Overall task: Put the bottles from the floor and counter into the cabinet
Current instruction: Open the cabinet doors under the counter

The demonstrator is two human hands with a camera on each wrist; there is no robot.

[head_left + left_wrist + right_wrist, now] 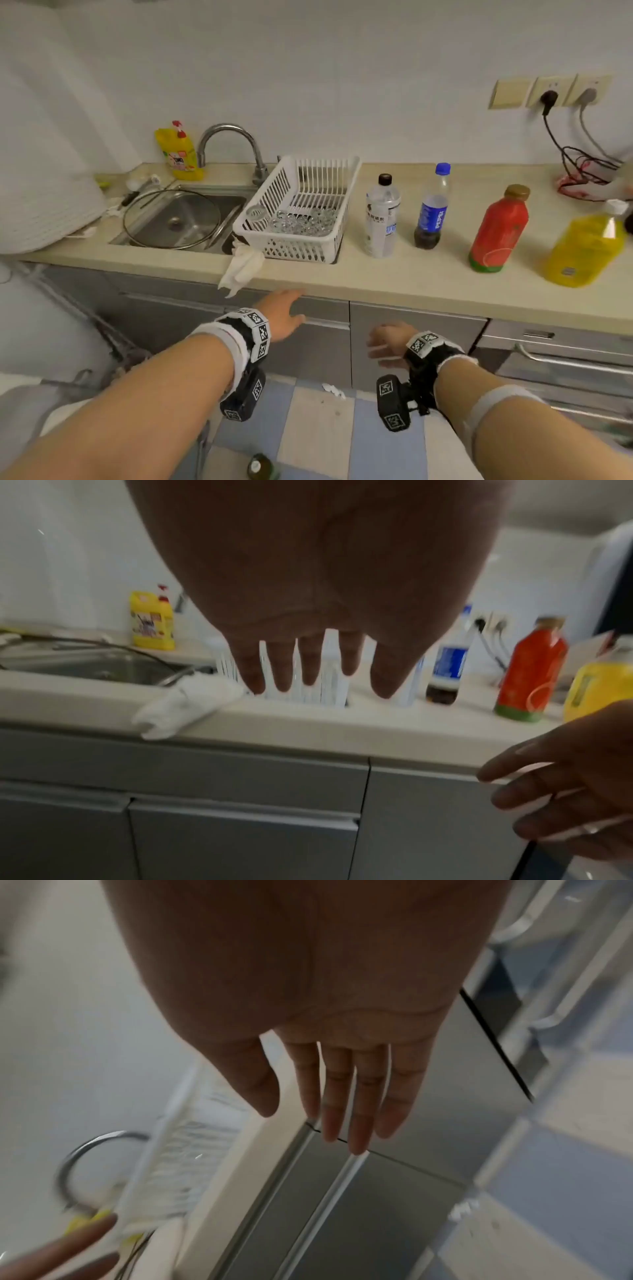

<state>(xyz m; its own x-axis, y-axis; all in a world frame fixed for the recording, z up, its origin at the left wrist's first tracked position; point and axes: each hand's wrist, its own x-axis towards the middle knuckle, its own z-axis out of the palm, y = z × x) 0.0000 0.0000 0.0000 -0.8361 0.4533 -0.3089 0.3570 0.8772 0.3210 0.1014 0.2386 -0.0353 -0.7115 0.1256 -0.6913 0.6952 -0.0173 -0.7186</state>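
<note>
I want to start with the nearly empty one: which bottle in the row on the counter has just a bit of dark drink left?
The Pepsi bottle, blue cap and label, second from the sink; only its base holds dark cola.

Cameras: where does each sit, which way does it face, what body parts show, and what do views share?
Head: on the person's head, looking down at the counter and cabinet doors; both forearms, left hand, right hand show.
Left wrist: on the left wrist, facing the counter front; open left hand, right hand's fingers show.
Right wrist: on the right wrist, tilted, facing the cabinet doors; open right hand shows.
Shared: head and left wrist both show the Pepsi bottle and red bottle.
</note>
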